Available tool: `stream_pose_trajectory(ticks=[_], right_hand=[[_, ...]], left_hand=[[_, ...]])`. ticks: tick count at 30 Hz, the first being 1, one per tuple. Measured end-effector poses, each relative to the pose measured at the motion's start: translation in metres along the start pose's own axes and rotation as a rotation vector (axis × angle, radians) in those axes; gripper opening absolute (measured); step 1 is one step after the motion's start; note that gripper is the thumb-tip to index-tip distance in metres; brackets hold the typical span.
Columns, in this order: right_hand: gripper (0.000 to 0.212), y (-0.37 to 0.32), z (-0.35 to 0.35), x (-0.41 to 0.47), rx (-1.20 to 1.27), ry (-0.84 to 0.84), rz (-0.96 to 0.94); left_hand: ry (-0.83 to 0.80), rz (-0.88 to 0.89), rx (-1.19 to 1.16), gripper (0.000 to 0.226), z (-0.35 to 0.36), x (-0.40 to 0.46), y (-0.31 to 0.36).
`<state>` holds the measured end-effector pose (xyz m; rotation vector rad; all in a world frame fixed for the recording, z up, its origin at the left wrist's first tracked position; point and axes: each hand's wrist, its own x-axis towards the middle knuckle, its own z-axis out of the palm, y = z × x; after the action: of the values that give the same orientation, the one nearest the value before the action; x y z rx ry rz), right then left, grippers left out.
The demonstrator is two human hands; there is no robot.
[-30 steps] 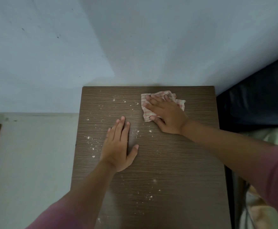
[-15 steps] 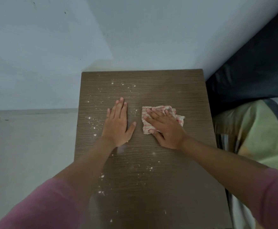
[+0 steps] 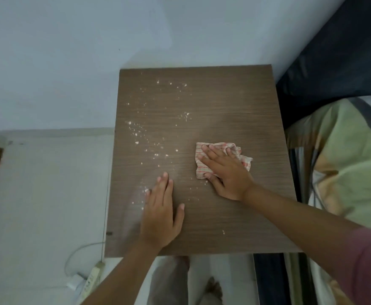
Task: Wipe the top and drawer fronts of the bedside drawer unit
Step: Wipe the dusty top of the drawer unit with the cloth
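Observation:
The brown wood-grain top of the bedside drawer unit (image 3: 224, 102) fills the middle of the view. White crumbs and dust (image 3: 140, 133) are scattered over its left half. My right hand (image 3: 226, 172) presses flat on a folded white cloth with red stripes (image 3: 221, 148) at the right centre of the top. My left hand (image 3: 160, 214) lies flat on the wood near the front left, fingers together, holding nothing. The drawer fronts are out of sight below the front edge.
A pale wall stands behind the unit. A dark headboard (image 3: 334, 62) and a bed with green and orange bedding (image 3: 345, 161) lie to the right. A white power strip with cable (image 3: 90, 280) rests on the light floor at the front left. My foot (image 3: 213, 289) shows below.
My right hand has dragged the cloth from the back of the top toward the front. My left hand has slid back toward the front left edge. The camera now looks down more steeply.

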<state>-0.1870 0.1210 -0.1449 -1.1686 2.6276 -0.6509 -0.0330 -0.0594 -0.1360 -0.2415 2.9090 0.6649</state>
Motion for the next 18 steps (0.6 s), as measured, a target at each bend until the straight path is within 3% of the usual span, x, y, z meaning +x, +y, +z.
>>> stream_pose_trajectory(ticks=[18], right_hand=[[0.044, -0.040, 0.021, -0.077, -0.011, 0.029, -0.057]], left_hand=[[0.158, 0.065, 0.101, 0.063, 0.012, 0.003, -0.005]])
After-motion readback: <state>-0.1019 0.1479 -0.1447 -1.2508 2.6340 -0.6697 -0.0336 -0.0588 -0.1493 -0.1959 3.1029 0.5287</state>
